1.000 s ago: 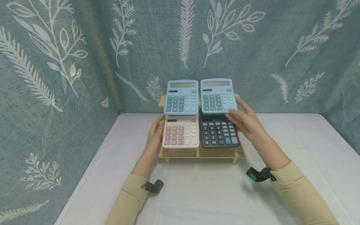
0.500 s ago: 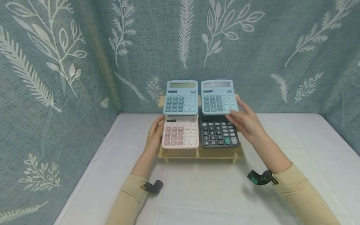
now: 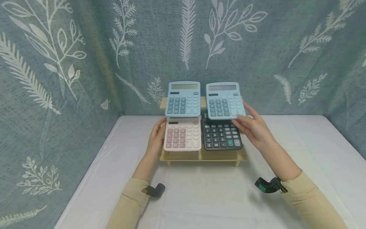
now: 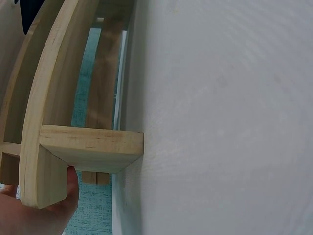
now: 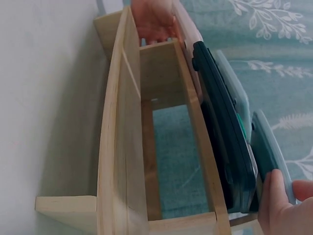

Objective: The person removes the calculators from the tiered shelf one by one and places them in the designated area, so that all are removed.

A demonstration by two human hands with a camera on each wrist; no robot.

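Note:
A light wooden rack [image 3: 183, 155] holds calculators in two tiers. My right hand [image 3: 255, 128] pinches the lower right corner of a blue calculator [image 3: 224, 101], thumb on its face; it leans slightly and overlaps the top of a black calculator [image 3: 219, 137]. Beside it on the upper tier is a second blue calculator [image 3: 183, 99], above a pink calculator [image 3: 182, 136]. My left hand [image 3: 156, 136] grips the rack's left end, its fingers partly hidden behind the pink calculator. In the right wrist view, the held blue calculator [image 5: 270, 147] stands off from the black calculator [image 5: 225, 127].
The rack stands on a white-clothed table [image 3: 206, 194], whose front part stretches toward me. A blue-green curtain [image 3: 160, 41] with white leaf patterns hangs close behind the rack and along the left side. Dark wrist cameras sit at both sleeves.
My right hand has moved slightly right and toward me with the blue calculator, which has turned a little and drawn away from the other blue one. My left hand keeps its grip on the rack.

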